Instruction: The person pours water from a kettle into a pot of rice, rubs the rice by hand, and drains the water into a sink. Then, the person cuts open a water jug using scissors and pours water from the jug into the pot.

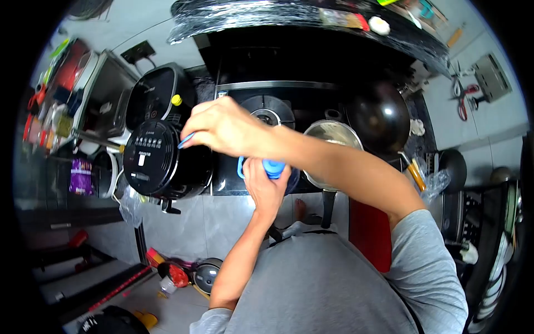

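Observation:
My left hand [264, 186] is wrapped round a blue-topped container [273, 168] over the front edge of the stove. A blue loop sticks out to the left of that hand, and most of the container is hidden by the fingers. My right arm crosses above it, reaching left. The fingers of my right hand [222, 128] pinch a thin blue piece [186, 140], seen nearly edge-on, beside the black multicooker [150, 158]. Just behind the right hand stands a dark bottle with a yellow cap [177, 100].
A saucepan [357, 136] and a dark wok [378, 114] sit on the right of the stove, partly behind my forearm. A gas burner [266, 115] lies beyond my hands. At the back left is a black appliance [153, 92]. A red mat [370, 234] covers some floor.

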`<state>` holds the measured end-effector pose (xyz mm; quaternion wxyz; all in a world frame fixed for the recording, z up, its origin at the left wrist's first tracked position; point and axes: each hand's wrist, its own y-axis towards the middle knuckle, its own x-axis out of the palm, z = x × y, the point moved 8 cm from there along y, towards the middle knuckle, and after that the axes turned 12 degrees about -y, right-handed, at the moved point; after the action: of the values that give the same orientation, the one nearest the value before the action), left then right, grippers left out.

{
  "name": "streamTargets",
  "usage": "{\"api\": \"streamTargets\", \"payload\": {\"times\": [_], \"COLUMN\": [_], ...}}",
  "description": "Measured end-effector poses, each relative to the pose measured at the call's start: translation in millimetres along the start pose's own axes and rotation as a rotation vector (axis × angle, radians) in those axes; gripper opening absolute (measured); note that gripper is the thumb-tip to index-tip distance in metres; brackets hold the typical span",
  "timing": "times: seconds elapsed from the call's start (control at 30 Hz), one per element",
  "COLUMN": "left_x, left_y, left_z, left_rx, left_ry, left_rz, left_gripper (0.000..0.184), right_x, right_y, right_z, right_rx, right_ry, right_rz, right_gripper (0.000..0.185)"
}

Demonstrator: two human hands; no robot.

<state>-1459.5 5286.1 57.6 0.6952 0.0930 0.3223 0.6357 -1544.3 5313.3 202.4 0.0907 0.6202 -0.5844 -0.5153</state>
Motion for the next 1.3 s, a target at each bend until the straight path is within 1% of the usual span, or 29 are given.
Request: {"api": "streamTargets", "payload": {"times": [0.07, 0.13, 0.17, 0.2, 0.23, 0.27, 0.3, 0.33, 0.37, 0.4, 0.47, 0.5, 0.53, 0.57, 0.6, 0.67, 0.73, 0.77, 0.83, 0.87, 0.93, 0.97, 1.0, 1.07, 1.1, 1.13, 1.17, 1.2, 1.3], "left_x": [0.0, -3.6, -4.9, -6.2, -5.0, -3.7, -8.4, -11.1, -13.7, -15.4, -19.0, -19.5, -20.8, -21.7, -21.5, -17.1, -15.6, -16.2, -15.7, -16.5, -18.3, -21.1, -22.6, -24.1, -21.9, -27.7, -32.9, -34.8, -32.1], "left_y": [-7.2, -5.4, -5.7, -4.5, -3.0, -2.0, 2.0, 5.7, 7.1, 7.3, 7.3, 4.9, 5.7, 5.0, 4.2, 4.8, 7.0, 8.4, 15.8, 19.1, 20.4, 21.1, 22.7, 25.7, 24.2, 25.9, 28.5, 27.8, 20.1], "left_z": [-9.3, -6.9, -5.8, -3.7, -6.9, -7.9, -0.4, 2.0, 5.1, 8.5, 16.5, 5.9, 4.2, 2.5, 0.0, -2.9, -6.8, -7.7, -13.2, -17.2, -8.9, -17.5, -25.4, -26.8, -25.8, -25.9, -37.1, -37.0, -26.8], "left_rx": [0.049, 0.044, 0.025, 0.037, -0.014, -0.067, -0.101, -0.108, -0.033, 0.046, 0.108, 0.121, 0.154, 0.191, 0.296, 0.403, 0.314, 0.305, 0.255, 0.287, 0.333, 0.277, 0.227, 0.258, 0.205, 0.151, 0.152, 0.065, 0.039], "left_ry": [-0.011, 0.001, 0.023, 0.010, -0.029, -0.067, -0.065, -0.177, -0.140, -0.106, -0.074, -0.100, -0.124, -0.098, -0.055, -0.007, 0.029, 0.077, 0.129, 0.122, 0.171, 0.188, 0.201, 0.110, 0.170, 0.239, 0.205, 0.349, 0.160], "left_rz": [-0.102, -0.143, -0.175, -0.196, -0.250, -0.306, -0.329, -0.331, -0.354, -0.377, -0.384, -0.368, -0.371, -0.357, -0.336, -0.382, -0.421, -0.445, -0.487, -0.478, -0.448, -0.445, -0.435, -0.431, -0.432, -0.415, -0.431, -0.441, -0.426], "left_gripper": [0.052, 0.054, 0.056, 0.056, 0.061, 0.067, 0.071, 0.066, 0.057, 0.049, 0.033, 0.031, 0.033, 0.033, 0.032, 0.029, 0.031, 0.033, 0.031, 0.030, 0.029, 0.029, 0.030, 0.031, 0.031, 0.032, 0.034, 0.036, 0.037], "right_x": [-3.6, -24.0, -38.2, -50.6, -64.5, -79.9, -95.2, -116.2, -134.0, -144.0, -155.0, -153.4, -146.6, -138.9, -125.4, -101.9, -75.7, -67.1, -52.3, -43.3, -20.6, -10.0, 0.0, 9.7, 26.7, 40.3, 46.1, 56.8, 71.8], "right_y": [-5.7, -25.7, -45.1, -69.4, -101.1, -137.0, -179.5, -223.6, -272.9, -326.9, -427.7, -478.6, -528.0, -571.8, -610.6, -683.2, -733.2, -748.4, -769.1, -791.0, -845.2, -863.6, -873.9, -886.8, -906.1, -916.2, -931.3, -942.9, -961.6], "right_z": [-6.0, -11.1, -9.0, -3.1, 0.9, -0.8, -3.1, -14.9, -27.4, -38.8, -83.9, -111.8, -142.6, -176.7, -214.0, -289.4, -357.4, -389.7, -442.1, -467.5, -516.8, -534.1, -547.6, -555.7, -562.9, -562.8, -557.4, -552.3, -528.1], "right_rx": [0.192, 0.312, 0.332, 0.550, 0.592, 0.824, 0.938, 1.070, 1.209, 1.317, 1.525, 1.584, 1.635, 1.696, 1.757, 1.872, 1.855, 1.930, 2.097, 2.230, 2.573, 2.565, 2.579, 2.737, 2.792, 2.882, 2.900, 2.912, 2.987], "right_ry": [0.129, 0.077, 0.084, 0.137, 0.138, 0.215, 0.330, 0.258, 0.176, 0.177, 0.092, 0.052, 0.068, 0.025, -0.024, -0.245, -0.350, -0.475, -0.690, -0.809, -1.054, -1.194, -1.189, -1.251, -1.055, -0.988, -0.939, -0.903, -0.798], "right_rz": [0.074, 0.009, 0.098, 0.053, 0.143, 0.122, 0.280, 0.421, 0.581, 0.693, 0.985, 1.159, 1.324, 1.431, 1.545, 1.666, 1.849, 1.859, 1.852, 1.729, 1.339, 1.197, 1.200, 0.780, 0.870, 0.679, 0.570, 0.482, 0.291], "right_gripper": [0.016, 0.017, 0.014, 0.014, 0.017, 0.021, 0.022, 0.023, 0.021, 0.019, 0.018, 0.016, 0.015, 0.014, 0.013, 0.011, 0.011, 0.010, 0.010, 0.009, 0.008, 0.014, 0.014, 0.022, 0.036, 0.039, 0.038, 0.038, 0.038]}}
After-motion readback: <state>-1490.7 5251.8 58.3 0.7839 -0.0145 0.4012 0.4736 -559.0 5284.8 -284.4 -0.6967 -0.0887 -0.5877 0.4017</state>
